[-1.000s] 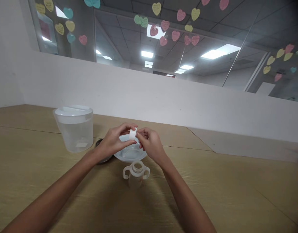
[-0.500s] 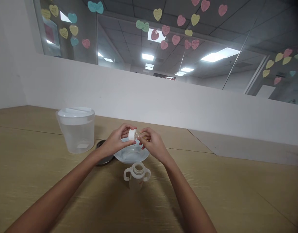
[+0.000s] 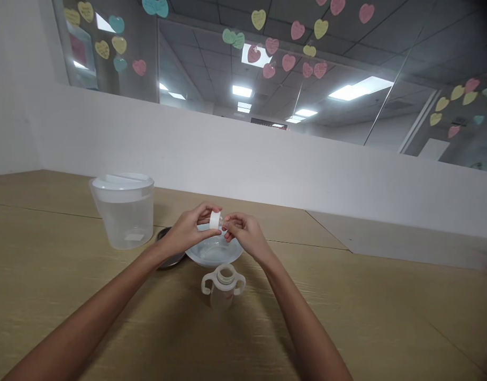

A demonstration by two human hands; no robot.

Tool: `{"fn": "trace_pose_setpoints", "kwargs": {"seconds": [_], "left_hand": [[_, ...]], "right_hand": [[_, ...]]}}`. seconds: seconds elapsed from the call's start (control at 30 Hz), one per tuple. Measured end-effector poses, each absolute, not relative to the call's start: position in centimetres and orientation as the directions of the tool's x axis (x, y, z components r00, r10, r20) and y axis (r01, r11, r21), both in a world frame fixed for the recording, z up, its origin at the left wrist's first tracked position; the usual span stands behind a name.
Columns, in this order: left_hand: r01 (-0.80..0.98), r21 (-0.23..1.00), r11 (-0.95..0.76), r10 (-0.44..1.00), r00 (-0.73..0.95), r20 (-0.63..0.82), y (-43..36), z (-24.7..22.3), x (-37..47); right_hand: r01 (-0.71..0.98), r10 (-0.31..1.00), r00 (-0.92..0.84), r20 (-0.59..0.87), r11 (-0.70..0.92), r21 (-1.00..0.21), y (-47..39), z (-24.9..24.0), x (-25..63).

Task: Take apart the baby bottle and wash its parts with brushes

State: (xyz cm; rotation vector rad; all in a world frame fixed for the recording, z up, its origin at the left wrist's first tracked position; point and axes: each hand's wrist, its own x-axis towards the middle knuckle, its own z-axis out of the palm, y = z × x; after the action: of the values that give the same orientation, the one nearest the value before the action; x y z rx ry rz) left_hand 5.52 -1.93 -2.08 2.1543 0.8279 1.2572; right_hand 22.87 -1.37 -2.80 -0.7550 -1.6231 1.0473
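Observation:
Between thumb and fingers, my left hand (image 3: 191, 226) grips a white bottle collar (image 3: 215, 220), turned on its side. A clear nipple (image 3: 222, 222) sticks out of the collar to the right. My right hand (image 3: 243, 230) pinches the nipple's tip, its fingers bent and partly covering it. Both hands are above a translucent bowl (image 3: 215, 256). In front of the bowl an uncapped baby bottle (image 3: 223, 296) with two side handles stands upright on the table.
A clear plastic pitcher (image 3: 124, 222) with a lid stands at the left on the wooden table (image 3: 386, 312). A dark round dish (image 3: 172, 260) lies partly under my left forearm, beside the bowl. A white wall (image 3: 235, 159) with windows above closes off the back.
My right hand's fingers have closed further over the nipple, so less of it shows. My left hand still grips the collar; the bottle and bowl stay in place.

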Motion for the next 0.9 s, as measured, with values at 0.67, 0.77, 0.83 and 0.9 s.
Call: {"fn": "trace_pose_setpoints", "kwargs": {"seconds": [0.67,0.77,0.83,0.9], "left_hand": [[0.132,0.742,-0.658,0.732,0.344,0.588,-3.2,-0.9,6.0],[0.101,0.759,-0.643,0.737,0.35,0.578,-3.0,-0.8,5.9],[0.079,0.769,-0.635,0.738,0.356,0.573,-2.8,-0.9,5.8],[0.058,0.781,-0.622,0.74,0.368,0.563,-2.6,-1.0,5.8]], "right_hand": [[0.154,0.751,-0.265,0.605,0.653,-0.742,-3.0,-2.0,22.7],[0.127,0.792,-0.242,0.561,0.599,-0.791,-3.0,-1.9,22.6],[0.086,0.829,-0.204,0.521,0.545,-0.834,-3.0,-1.8,22.5],[0.032,0.859,-0.149,0.489,0.498,-0.866,-2.9,-1.8,22.3]]}}
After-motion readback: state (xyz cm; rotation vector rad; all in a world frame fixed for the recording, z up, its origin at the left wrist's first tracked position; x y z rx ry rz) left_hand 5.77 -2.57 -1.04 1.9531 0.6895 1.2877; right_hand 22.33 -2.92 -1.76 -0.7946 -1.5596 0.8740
